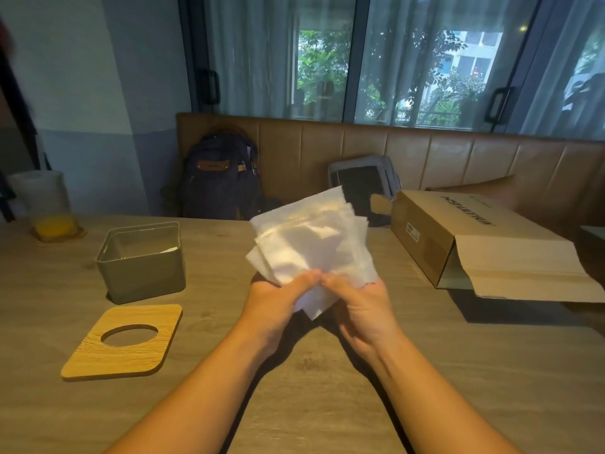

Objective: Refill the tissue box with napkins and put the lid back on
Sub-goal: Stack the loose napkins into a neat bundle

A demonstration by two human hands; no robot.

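While I hold them up over the brown wooden table (311, 371), my fingers (304, 278) are clamped on the bottom of a messy stack of white paper napkins (311, 237). My left hand (278, 299) grips the left side of the stack and my right hand (357, 303) grips the right side. My two thumbs almost touch on the front. The napkins fan out above my hands, and one corner pokes out below them.

To the left of my hands, the square grey tissue box (144, 276) stands open on the table, with a bit of white paper showing low inside. Closer to me, the flat light wooden lid with a round hole (98, 362) lies on the table, just apart from the box.

To the right, an open brown cardboard box (458, 237) lies on its side with its flaps spread out. Far to the left stands a clear cup with orange juice at the bottom (45, 204). Behind the table, a dark blue backpack (222, 178) and a grey bag (363, 181) sit on a brown padded bench (425, 152) under big windows.
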